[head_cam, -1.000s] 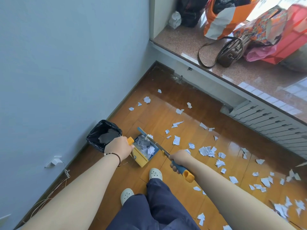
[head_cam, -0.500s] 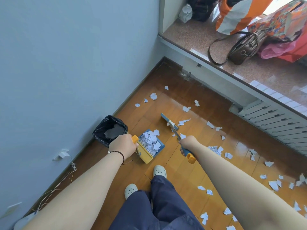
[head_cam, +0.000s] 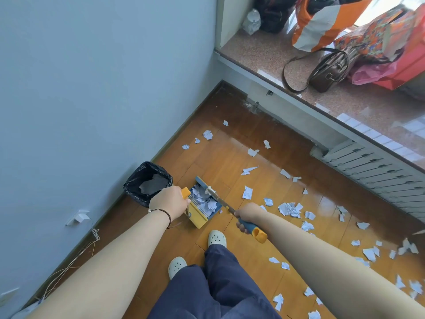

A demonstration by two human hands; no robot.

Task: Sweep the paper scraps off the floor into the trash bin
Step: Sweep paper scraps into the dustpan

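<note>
A: Head view: left hand fist round dustpan handle, right hand wrapped round broom grip. Scraps mostly on floor yet; some in pan, beside bin.
B: Keep pan lip flat to floor, short strokes w/ broom, then tip into bin.

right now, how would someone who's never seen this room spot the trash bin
Find the blue wall on the left and follow its base along the wooden floor. The trash bin stands against it, beside the dustpan, the only black-lined container there.
</note>
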